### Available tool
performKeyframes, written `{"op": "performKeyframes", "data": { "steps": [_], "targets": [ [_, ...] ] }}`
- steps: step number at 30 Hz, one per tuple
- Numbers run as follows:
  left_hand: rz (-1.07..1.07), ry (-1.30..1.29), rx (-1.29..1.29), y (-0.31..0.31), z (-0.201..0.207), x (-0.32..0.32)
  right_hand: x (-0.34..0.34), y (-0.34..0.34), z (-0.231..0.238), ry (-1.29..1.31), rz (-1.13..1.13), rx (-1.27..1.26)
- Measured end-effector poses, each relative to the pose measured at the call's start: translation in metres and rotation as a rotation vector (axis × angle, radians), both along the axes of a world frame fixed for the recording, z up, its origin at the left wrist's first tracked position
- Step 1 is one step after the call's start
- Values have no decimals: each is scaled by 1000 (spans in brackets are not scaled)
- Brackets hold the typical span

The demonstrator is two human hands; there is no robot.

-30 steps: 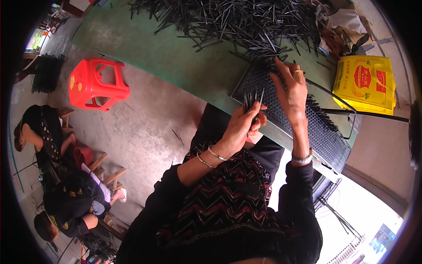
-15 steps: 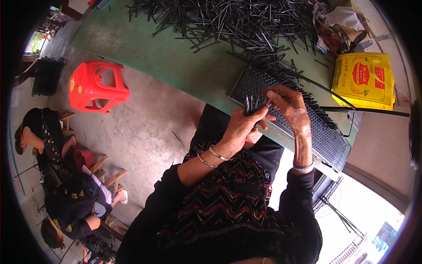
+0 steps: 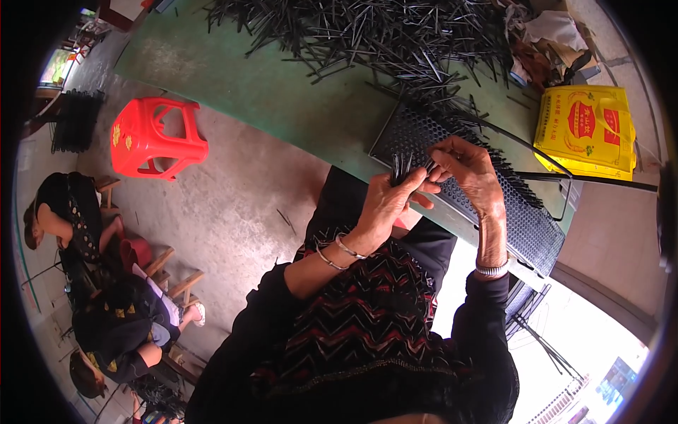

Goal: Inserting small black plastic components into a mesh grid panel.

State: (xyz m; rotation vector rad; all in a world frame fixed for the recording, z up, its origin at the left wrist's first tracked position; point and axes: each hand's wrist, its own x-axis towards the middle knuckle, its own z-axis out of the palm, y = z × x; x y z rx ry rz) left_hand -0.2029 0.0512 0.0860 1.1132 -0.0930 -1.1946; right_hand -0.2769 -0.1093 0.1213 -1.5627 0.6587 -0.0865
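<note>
My left hand [image 3: 387,205] is closed round a bundle of thin black sticks [image 3: 401,168], their tips pointing away from me. Close beside it, my right hand [image 3: 467,169] pinches at the bundle's right side, thumb and fingers together; a dark stick seems to lie between them, though its far end is hard to make out. Both hands hover over the near edge of a dark perforated tray [image 3: 533,237] full of small round holes. Along the tray's far side, a row of black sticks [image 3: 519,185] stands up out of the holes.
A large heap of loose black sticks [image 3: 395,39] covers the far part of the green table [image 3: 282,113]. At right lie a yellow bag [image 3: 583,131] and crumpled paper [image 3: 554,32]. A red plastic stool [image 3: 134,141] stands on the floor at left. Two people [image 3: 120,318] sit farther left.
My right hand has shifted slightly to the right and its fingers have drawn in. The left hand stays nearly in place, its bundle a little more spread.
</note>
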Motion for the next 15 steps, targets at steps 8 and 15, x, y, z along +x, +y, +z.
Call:
{"op": "performKeyframes", "data": {
  "steps": [8,15],
  "targets": [
    [-48,-2,5,0,1,4,-6,-10,1,35,76,-3],
    [-57,46,-47,-6,9,11,-5,-10,7,47,54,41]
  ]
}}
